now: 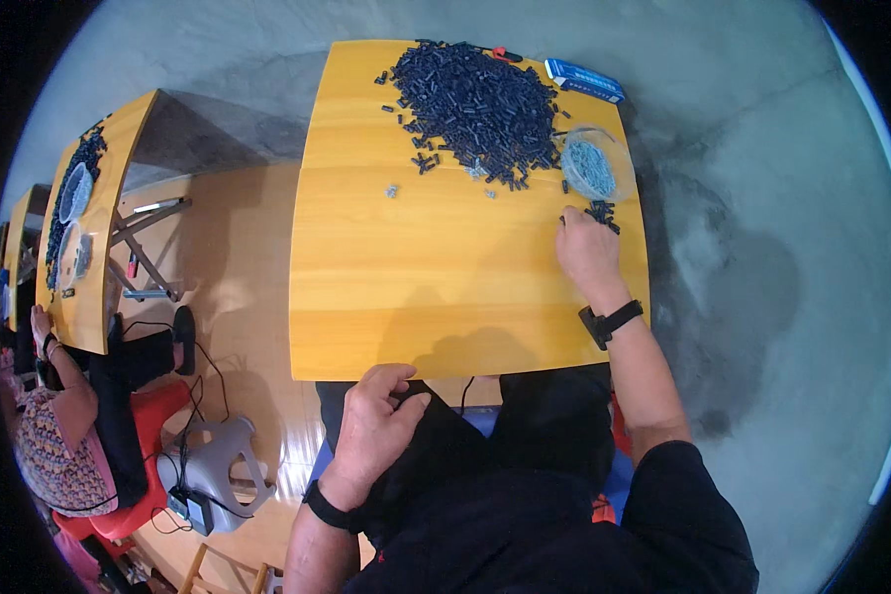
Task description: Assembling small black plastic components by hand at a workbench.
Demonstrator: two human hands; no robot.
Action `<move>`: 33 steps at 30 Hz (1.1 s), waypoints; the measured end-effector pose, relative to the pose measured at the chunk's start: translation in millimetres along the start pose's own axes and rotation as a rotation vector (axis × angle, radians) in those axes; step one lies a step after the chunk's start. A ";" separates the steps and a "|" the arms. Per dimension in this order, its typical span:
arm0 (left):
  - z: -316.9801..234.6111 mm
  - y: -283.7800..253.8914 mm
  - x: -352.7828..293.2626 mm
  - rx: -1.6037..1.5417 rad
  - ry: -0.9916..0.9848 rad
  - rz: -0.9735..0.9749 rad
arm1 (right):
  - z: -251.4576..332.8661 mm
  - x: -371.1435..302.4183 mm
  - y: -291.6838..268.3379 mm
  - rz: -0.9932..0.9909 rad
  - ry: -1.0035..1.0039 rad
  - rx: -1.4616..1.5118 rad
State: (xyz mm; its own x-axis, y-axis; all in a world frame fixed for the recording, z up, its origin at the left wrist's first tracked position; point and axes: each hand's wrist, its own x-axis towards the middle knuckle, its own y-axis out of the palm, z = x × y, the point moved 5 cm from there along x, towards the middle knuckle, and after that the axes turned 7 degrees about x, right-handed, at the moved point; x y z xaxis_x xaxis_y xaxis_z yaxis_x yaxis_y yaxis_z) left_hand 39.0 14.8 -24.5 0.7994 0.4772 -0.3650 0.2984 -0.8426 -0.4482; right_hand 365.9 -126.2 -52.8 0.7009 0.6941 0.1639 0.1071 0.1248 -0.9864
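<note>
My right hand (587, 255) is at the right side of the yellow table (436, 267), fingers bent together and pointing down. A dark bit shows at its fingertips, too small to make out. Just beyond the fingers lies a small group of short black tube-like pieces (604, 213). Close behind that stands a clear round tub (621, 158) holding many small silvery pieces (591, 168). By the table's front edge, above my lap, my left hand (378, 421) is loosely curled, thumb and forefinger apart, with nothing visible in it.
A big heap of black tube-like pieces (475, 104) covers the table's far part. Small silvery clusters (392, 191) lie before it. A blue box (584, 81) and a red-and-black tool (505, 54) sit at the back edge. Left, another person (69, 436) sits at a similar table (119, 188).
</note>
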 end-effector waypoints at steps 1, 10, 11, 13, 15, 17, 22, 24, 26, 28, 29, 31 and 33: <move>1.0 0.7 0.3 0.001 0.000 -0.002 | 0.3 2.7 -2.3 0.027 0.035 0.042; 3.6 -1.2 0.0 -0.006 0.035 -0.022 | 45.2 39.5 3.6 -0.069 -0.142 0.451; 4.5 -1.0 0.1 -0.013 0.036 -0.023 | 47.3 42.6 5.2 -0.069 -0.145 0.500; 4.5 -1.9 0.3 -0.021 0.038 -0.026 | 49.8 47.7 8.0 -0.075 -0.148 0.505; 3.4 -2.2 0.0 -0.013 0.030 -0.016 | 50.0 51.1 11.4 -0.081 -0.150 0.509; 1.9 -2.3 -0.2 -0.018 0.026 -0.019 | 49.5 55.0 14.3 -0.073 -0.119 0.514; 3.3 -1.8 0.7 -0.008 0.026 -0.012 | 55.4 66.3 13.3 -0.001 -0.179 0.491; 3.8 -1.8 0.5 -0.010 0.026 -0.011 | 58.7 70.0 13.5 0.044 -0.190 0.469; 2.3 -2.7 0.8 -0.004 0.025 -0.012 | 61.9 72.7 12.7 0.053 -0.232 0.463; 0.7 -3.6 0.8 0.001 0.024 -0.012 | 62.0 74.4 13.1 0.059 -0.235 0.444; 0.5 -3.9 0.7 -0.001 0.009 -0.007 | 62.1 76.3 13.1 0.064 -0.239 0.425; 0.7 -3.7 0.6 -0.004 -0.004 -0.005 | 61.3 77.0 13.5 0.096 -0.235 0.421; 2.6 -2.6 0.6 -0.012 0.007 -0.009 | 60.9 77.4 14.8 0.126 -0.231 0.418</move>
State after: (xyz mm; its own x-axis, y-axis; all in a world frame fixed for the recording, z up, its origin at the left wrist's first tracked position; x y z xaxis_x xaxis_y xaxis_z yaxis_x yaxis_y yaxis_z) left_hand 37.4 18.0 -25.6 0.8001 0.4831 -0.3556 0.3117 -0.8413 -0.4416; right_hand 378.8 -27.5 -53.9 0.5107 0.8552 0.0889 -0.2938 0.2708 -0.9167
